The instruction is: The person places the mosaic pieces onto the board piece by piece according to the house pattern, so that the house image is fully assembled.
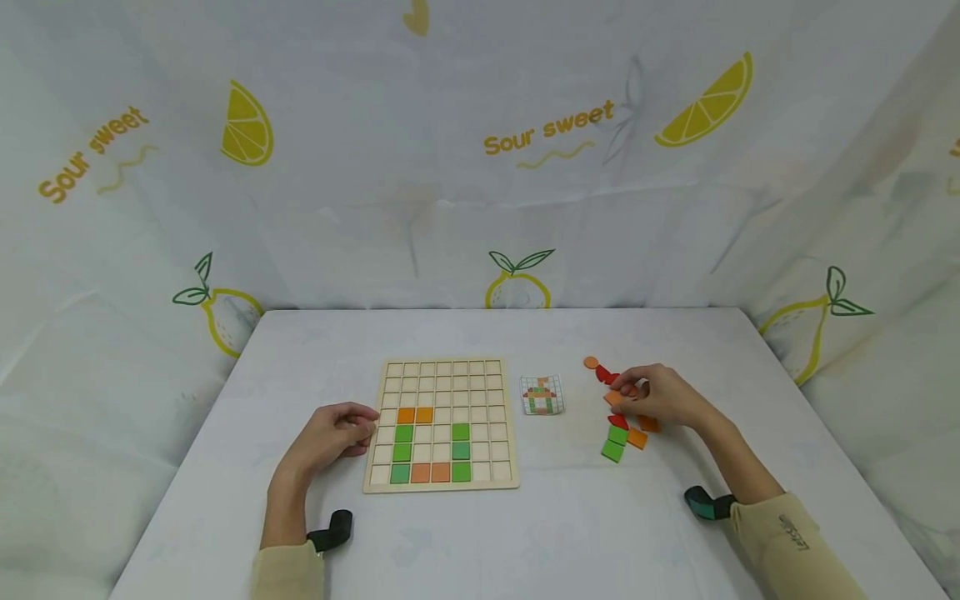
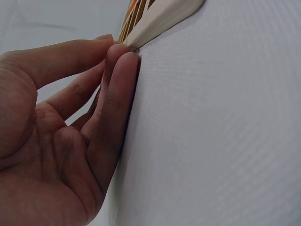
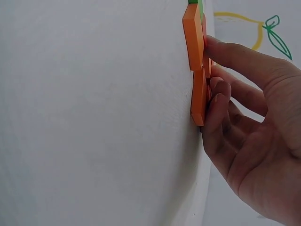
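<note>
My left hand (image 1: 327,436) rests at the left edge of the wooden grid board (image 1: 512,450); in the left wrist view, the fingertips of the hand (image 2: 75,113) touch the board's side (image 2: 164,19). Green and orange squares lie in several board cells, among them two orange squares (image 1: 415,415) side by side. Over the loose pieces, my right hand (image 1: 663,396) has its thumb and forefinger at either side of an orange piece (image 1: 612,398). In the right wrist view, the hand (image 3: 254,108) partly hides the pieces behind nearer orange squares (image 3: 193,37).
A small pattern card (image 1: 542,395) lies between the board and the loose pieces. Red pieces (image 1: 602,374) and an orange round one (image 1: 591,362) lie beyond the right hand, with green squares (image 1: 612,451) nearer the front. A printed cloth hangs behind the table (image 1: 555,542).
</note>
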The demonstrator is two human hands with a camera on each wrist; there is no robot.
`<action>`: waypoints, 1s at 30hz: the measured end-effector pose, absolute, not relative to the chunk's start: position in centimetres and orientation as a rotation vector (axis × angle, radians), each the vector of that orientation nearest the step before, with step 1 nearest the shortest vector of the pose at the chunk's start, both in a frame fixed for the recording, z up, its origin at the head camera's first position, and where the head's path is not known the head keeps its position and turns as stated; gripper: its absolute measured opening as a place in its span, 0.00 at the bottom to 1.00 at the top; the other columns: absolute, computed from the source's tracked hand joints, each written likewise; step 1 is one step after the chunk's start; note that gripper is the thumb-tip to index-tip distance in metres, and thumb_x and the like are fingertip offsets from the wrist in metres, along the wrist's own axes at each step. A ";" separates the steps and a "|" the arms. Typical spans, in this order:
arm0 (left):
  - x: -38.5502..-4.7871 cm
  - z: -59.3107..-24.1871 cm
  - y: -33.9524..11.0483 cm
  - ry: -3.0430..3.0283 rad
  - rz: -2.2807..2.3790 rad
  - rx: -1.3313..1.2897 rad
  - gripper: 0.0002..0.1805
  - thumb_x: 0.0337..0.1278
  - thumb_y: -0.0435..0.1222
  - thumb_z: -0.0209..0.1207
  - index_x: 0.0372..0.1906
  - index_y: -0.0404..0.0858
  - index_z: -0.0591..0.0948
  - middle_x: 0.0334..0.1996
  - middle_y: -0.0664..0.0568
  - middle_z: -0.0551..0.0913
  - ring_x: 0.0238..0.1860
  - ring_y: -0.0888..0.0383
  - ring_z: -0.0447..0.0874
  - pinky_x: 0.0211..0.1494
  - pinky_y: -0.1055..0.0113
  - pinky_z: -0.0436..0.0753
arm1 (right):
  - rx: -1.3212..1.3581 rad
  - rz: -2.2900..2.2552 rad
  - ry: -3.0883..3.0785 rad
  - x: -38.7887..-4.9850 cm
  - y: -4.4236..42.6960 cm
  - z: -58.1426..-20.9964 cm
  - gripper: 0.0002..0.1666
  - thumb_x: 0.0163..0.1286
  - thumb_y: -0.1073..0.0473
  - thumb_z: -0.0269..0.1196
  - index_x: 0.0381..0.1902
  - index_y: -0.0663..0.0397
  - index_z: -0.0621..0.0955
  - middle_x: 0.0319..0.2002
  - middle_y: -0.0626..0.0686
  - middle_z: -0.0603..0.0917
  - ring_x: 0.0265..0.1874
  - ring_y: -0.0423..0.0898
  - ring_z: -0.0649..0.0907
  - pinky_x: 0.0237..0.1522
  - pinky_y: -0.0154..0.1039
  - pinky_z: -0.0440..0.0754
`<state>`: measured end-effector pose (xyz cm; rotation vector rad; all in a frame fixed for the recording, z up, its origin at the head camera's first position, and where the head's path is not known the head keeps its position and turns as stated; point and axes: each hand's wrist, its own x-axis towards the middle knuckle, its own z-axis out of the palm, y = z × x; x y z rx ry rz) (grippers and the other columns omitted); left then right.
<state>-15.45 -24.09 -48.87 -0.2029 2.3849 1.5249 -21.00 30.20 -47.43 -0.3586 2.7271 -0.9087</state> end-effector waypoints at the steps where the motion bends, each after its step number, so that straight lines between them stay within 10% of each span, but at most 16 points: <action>1: -15.5 -48.9 -24.1 2.383 1.529 -0.206 0.15 0.66 0.35 0.64 0.55 0.35 0.83 0.38 0.46 0.85 0.36 0.57 0.84 0.39 0.67 0.88 | -0.370 -0.908 2.726 -21.0 30.2 -47.4 0.21 0.59 0.50 0.77 0.45 0.56 0.85 0.34 0.50 0.81 0.28 0.43 0.76 0.26 0.30 0.75; 30: -15.5 -49.0 -24.0 2.385 1.514 -0.230 0.15 0.66 0.35 0.63 0.54 0.36 0.83 0.37 0.47 0.85 0.36 0.57 0.83 0.40 0.67 0.88 | -0.779 -1.064 2.671 -21.8 21.5 -43.7 0.20 0.60 0.52 0.76 0.50 0.44 0.85 0.44 0.47 0.87 0.30 0.42 0.83 0.35 0.35 0.83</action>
